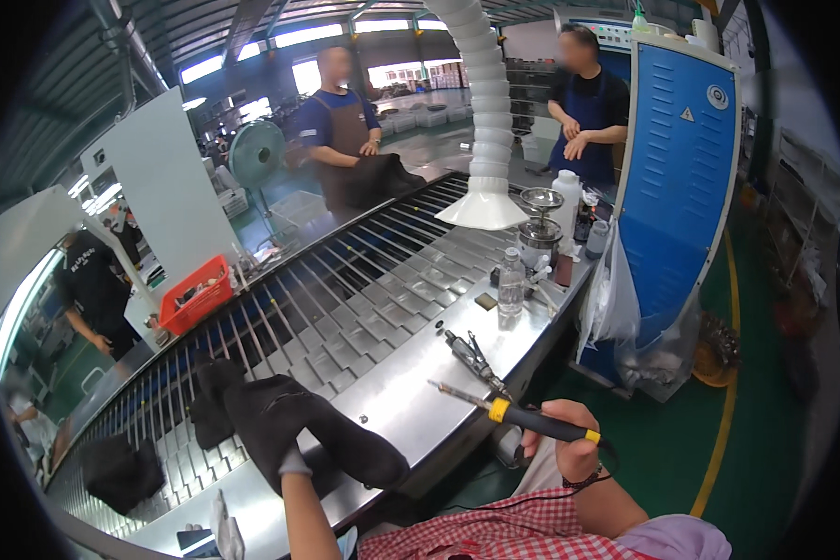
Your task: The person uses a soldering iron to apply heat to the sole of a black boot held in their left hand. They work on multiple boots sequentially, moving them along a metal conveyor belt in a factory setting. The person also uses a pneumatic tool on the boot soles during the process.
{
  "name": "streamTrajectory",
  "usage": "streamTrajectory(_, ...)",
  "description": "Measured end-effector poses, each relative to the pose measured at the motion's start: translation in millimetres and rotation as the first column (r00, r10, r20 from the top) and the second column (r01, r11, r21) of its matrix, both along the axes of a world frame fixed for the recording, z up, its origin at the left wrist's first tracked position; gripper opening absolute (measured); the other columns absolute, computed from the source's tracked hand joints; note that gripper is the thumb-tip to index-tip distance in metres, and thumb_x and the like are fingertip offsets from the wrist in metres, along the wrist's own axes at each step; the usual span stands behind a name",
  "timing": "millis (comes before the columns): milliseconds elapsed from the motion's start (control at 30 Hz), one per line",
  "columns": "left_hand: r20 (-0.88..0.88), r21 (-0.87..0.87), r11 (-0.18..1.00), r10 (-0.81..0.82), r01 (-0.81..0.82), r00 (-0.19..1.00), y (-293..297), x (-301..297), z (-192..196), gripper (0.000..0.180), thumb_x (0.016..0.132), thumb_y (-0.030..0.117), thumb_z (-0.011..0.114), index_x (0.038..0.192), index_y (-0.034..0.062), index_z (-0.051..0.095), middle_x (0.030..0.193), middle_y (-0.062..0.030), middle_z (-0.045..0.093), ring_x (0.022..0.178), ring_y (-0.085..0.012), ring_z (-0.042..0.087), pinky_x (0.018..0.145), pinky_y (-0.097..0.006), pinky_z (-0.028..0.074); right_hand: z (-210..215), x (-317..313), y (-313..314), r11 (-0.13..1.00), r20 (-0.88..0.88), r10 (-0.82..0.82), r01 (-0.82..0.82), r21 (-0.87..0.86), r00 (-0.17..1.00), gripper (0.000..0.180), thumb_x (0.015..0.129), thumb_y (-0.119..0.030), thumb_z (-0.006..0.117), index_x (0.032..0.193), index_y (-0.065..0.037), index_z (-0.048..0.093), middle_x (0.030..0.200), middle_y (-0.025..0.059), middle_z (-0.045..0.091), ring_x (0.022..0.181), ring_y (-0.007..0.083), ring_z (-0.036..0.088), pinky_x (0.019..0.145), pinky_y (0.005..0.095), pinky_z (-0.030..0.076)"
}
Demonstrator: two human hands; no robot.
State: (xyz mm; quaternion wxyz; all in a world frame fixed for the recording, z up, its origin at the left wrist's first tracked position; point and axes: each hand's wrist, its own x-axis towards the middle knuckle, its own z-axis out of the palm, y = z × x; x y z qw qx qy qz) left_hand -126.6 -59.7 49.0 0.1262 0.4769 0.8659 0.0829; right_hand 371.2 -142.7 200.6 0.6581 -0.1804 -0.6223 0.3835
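My left hand is inside a black sock that is pulled over it, so the fingers are hidden; the sock rests on the steel bench by the slatted conveyor. My right hand grips a pen-like tool with a black and yellow handle; its thin metal tip points left over the bench edge. Another black sock lies just behind the first on the slats.
A clear plastic bottle, an air tool and a metal funnel stand sit on the bench. A white extraction hood hangs above. A red crate, a blue cabinet and three other people stand around.
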Motion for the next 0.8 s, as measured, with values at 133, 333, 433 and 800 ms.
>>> streamTrajectory(133, 0.218, 0.176, 0.984, -0.072, 0.034, 0.973, 34, 6, 30, 0.043, 0.101, 0.026, 0.046, 0.135, 0.0004, 0.050, 0.129, -0.0236, 0.058, 0.116, -0.0373, 0.058, 0.101, -0.044, 0.045, 6, 8, -2, 0.998, 0.075, -0.032, 0.028, 0.054, 0.997, 0.078, 0.090, -0.066, 0.048, 0.125, 0.003, 0.056, 0.083, 0.0172, 0.069, 0.069, 0.0203, 0.070, 0.064, 0.0282, 0.058)
streamTrajectory(333, 0.571, 0.477, 0.879, -0.331, 0.024, 0.751, -29, 70, 25, 0.044, 0.099, 0.017, 0.050, 0.138, -0.0034, 0.047, 0.135, -0.0219, 0.054, 0.123, -0.0333, 0.053, 0.106, -0.040, 0.039, 3, 26, -12, 0.998, 0.017, -0.029, 0.030, -0.058, 0.999, 0.081, 0.088, -0.065, 0.055, 0.124, 0.007, 0.057, 0.096, 0.0238, 0.070, 0.075, 0.0222, 0.071, 0.068, 0.0296, 0.058)
streamTrajectory(433, 0.532, 0.676, 0.734, -0.547, 0.066, 0.647, -118, 124, 63, 0.046, 0.097, 0.013, 0.053, 0.139, -0.0052, 0.045, 0.138, -0.0211, 0.051, 0.127, -0.0313, 0.051, 0.109, -0.038, 0.036, 2, 32, -12, 1.000, -0.061, -0.017, 0.016, -0.014, 0.998, 0.065, 0.091, -0.050, 0.066, 0.123, 0.006, 0.058, 0.099, 0.0245, 0.070, 0.076, 0.0200, 0.071, 0.067, 0.0282, 0.058)
streamTrajectory(800, 0.442, 0.735, 0.579, -0.016, -0.352, 0.897, -144, -42, 40, 0.060, 0.102, 0.026, 0.054, 0.151, 0.0014, 0.030, 0.154, -0.0152, 0.035, 0.139, -0.0232, 0.037, 0.112, -0.037, 0.034, 2, 34, -19, 0.904, 0.135, -0.379, 0.335, 0.266, 0.916, 0.031, 0.080, -0.002, 0.074, 0.107, -0.001, 0.060, 0.085, 0.0105, 0.064, 0.069, 0.0142, 0.065, 0.062, 0.0243, 0.051)
